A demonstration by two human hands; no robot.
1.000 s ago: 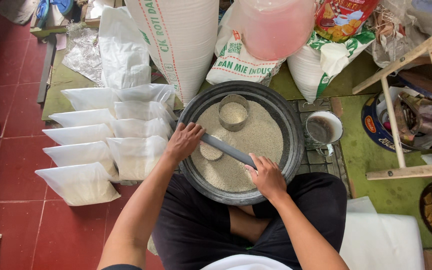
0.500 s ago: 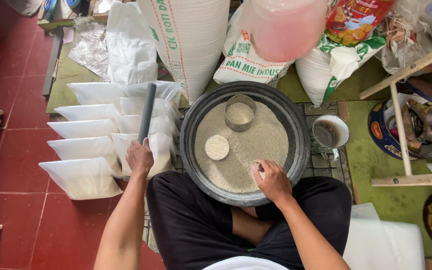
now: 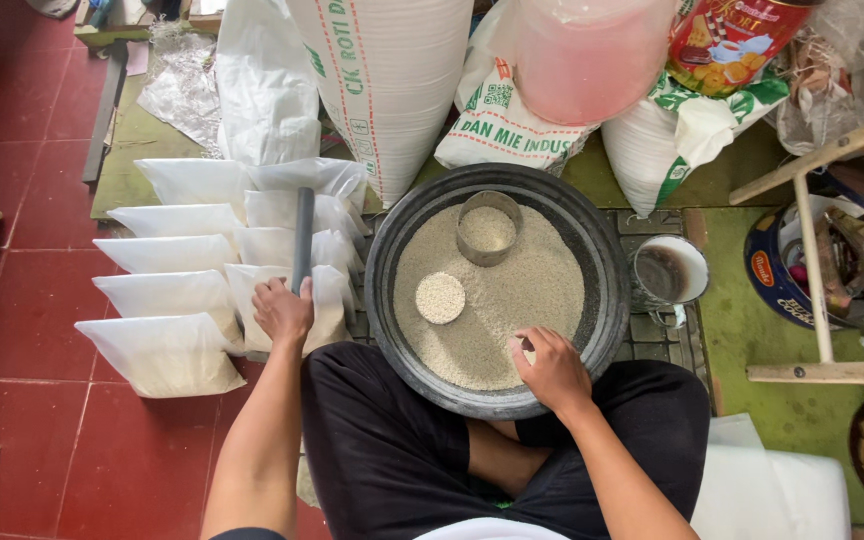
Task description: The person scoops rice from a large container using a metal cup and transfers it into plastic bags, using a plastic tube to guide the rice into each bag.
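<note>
Here the person sits cross-legged on the red tile floor (image 3: 142,460) behind a wide dark metal basin (image 3: 602,290) filled with pale grain (image 3: 522,300). The left hand (image 3: 282,312) is out to the side of the basin, over the filled clear plastic bags (image 3: 167,350) that lie in overlapping rows on the floor; its fingers are clenched around the lower end of a grey rod (image 3: 303,235), which points away from the body across the bags. The right hand (image 3: 552,368) rests in the grain at the near rim of the basin, fingers curled down into the heap and partly buried, so whether they grip anything cannot be told.

A round metal tin (image 3: 488,228) stands upright in the grain at the far side of the basin, itself filled level with grain. Nearer the middle lies a small round disc of grain (image 3: 440,298), apart from both hands. Just beside the basin to the right stands a white enamel mug (image 3: 670,272). Large white sacks (image 3: 392,80) lean behind the basin, and a pink plastic container (image 3: 587,60) rests on top of them.
</note>
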